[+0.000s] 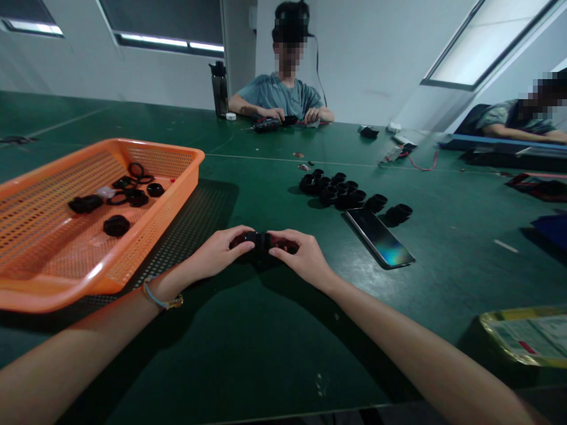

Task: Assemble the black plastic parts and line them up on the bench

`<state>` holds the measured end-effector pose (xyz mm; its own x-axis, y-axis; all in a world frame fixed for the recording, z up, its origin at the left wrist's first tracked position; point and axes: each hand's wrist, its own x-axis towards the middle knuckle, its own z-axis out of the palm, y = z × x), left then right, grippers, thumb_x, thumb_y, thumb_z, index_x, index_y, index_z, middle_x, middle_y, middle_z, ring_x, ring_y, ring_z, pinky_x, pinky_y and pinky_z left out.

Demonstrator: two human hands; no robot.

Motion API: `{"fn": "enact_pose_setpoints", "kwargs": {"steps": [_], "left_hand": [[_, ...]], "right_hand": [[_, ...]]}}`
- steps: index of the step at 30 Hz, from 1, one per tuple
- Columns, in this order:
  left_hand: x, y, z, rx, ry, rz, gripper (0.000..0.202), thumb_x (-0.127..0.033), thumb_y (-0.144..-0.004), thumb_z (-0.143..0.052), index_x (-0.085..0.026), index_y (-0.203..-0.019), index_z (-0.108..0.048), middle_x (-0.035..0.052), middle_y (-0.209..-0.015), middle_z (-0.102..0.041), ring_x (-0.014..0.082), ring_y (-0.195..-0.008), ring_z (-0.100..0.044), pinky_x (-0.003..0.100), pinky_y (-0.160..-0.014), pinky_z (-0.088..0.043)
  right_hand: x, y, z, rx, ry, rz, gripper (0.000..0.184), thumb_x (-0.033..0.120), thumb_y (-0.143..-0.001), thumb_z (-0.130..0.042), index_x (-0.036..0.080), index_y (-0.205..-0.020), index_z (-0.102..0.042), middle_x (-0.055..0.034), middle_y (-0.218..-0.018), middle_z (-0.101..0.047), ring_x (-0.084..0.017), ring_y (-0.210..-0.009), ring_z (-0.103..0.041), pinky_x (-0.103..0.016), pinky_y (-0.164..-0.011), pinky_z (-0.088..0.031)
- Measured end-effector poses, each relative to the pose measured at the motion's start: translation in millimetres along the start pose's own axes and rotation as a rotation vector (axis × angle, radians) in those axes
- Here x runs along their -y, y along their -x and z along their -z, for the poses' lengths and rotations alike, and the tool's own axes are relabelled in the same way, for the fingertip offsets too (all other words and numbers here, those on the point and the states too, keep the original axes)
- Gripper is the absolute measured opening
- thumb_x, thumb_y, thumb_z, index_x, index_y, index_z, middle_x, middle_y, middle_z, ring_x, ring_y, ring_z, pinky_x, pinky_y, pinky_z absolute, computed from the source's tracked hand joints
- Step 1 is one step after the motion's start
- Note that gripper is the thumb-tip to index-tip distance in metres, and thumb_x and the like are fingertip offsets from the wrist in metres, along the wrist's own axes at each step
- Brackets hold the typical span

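Between my two hands is a black ringed plastic part (262, 241), held just above the green table (248, 354). My left hand (224, 251) grips its left end with thumb and fingers. On the other end, my right hand (297, 251) is closed in the same way. Fingers cover much of the part, so its exact kind does not show. To the left stands an orange plastic basket (155, 236) with several black parts and rings in it. A group of black cup-shaped parts (343, 192) sits beyond my right hand.
A smartphone (378, 237) lies right of my hands. At the lower right is a yellow-edged packet (527, 336). Across the table a person (287, 94) sits by a power drill (266, 124) and a dark bottle (218, 88). Another person (509, 121) is at the far right.
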<state>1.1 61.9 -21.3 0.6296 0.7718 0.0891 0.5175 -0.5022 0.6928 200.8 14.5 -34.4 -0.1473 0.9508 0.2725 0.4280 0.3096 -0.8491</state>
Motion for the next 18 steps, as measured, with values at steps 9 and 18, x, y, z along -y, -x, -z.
{"fn": "enact_pose_setpoints", "kwargs": {"steps": [9, 18], "left_hand": [[-1.5, 0.0, 0.4, 0.007, -0.016, -0.003, 0.043, -0.042, -0.08, -0.041, -0.012, -0.105, -0.057, 0.0096, -0.096, -0.066, 0.0239, -0.085, -0.06, 0.033, -0.074, -0.045], [-2.6, 0.2, 1.3, 0.006, -0.012, 0.002, 0.041, -0.041, -0.079, -0.041, -0.012, -0.104, -0.057, 0.0102, -0.099, -0.067, 0.0246, -0.088, -0.06, 0.035, -0.078, -0.046]], "right_hand": [[-0.4, 0.2, -2.2, -0.011, -0.003, -0.02, 0.031, 0.011, -0.07, -0.067, 0.018, -0.101, -0.067, -0.0022, -0.085, -0.069, -0.011, -0.068, -0.059, -0.025, -0.063, -0.047], [0.0, 0.5, -1.2, -0.008, -0.033, -0.025, 0.027, 0.014, -0.071, -0.067, 0.018, -0.097, -0.067, -0.0026, -0.087, -0.07, -0.012, -0.072, -0.063, -0.026, -0.066, -0.049]]}}
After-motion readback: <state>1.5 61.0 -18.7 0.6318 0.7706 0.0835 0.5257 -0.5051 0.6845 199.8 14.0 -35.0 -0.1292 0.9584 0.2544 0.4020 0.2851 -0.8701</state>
